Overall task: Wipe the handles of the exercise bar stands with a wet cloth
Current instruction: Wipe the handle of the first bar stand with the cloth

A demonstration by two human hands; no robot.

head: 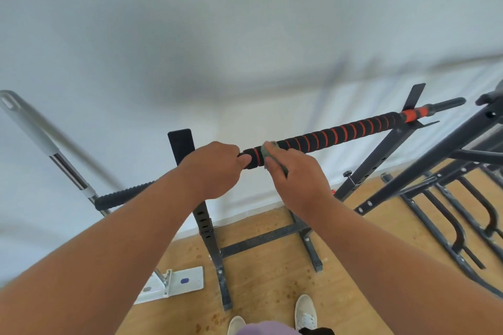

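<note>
The left hand (215, 168) curled round the bar (340, 133) by its near end. The right hand (295, 174) pinched one grey-green cloth (268, 152) against the bar's black foam grip, spiralled with orange. The bar lay across two black steel stands (206, 223), beside a white wall (245, 35).

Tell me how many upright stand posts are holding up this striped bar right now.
2. One upright post stands behind the left hand; the other post slants up under the bar near its orange end. The right hand presses the cloth between them.
</note>
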